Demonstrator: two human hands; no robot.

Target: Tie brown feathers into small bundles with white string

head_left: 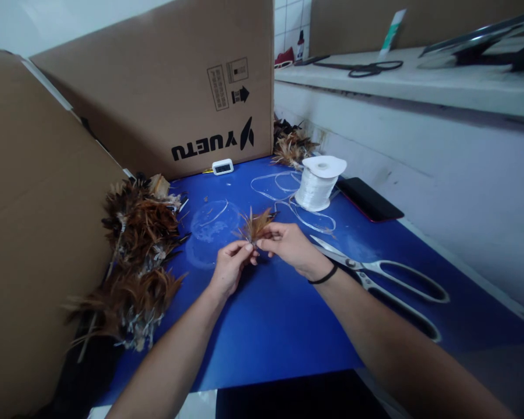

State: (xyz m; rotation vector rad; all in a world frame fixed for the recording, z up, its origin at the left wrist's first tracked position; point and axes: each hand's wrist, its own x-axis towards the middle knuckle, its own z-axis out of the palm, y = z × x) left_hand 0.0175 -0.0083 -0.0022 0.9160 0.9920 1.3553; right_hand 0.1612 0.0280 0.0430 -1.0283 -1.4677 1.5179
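Brown feathers [255, 224] — left hand [229, 267], right hand [289, 247] pinching base.

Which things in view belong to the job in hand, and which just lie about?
Likely in the job:
- feather tuft, held by left hand and right hand
- left feather pile
- white spool
- silver scissors

Apparently lying about:
- phone
- small white device
- dark ledge scissors
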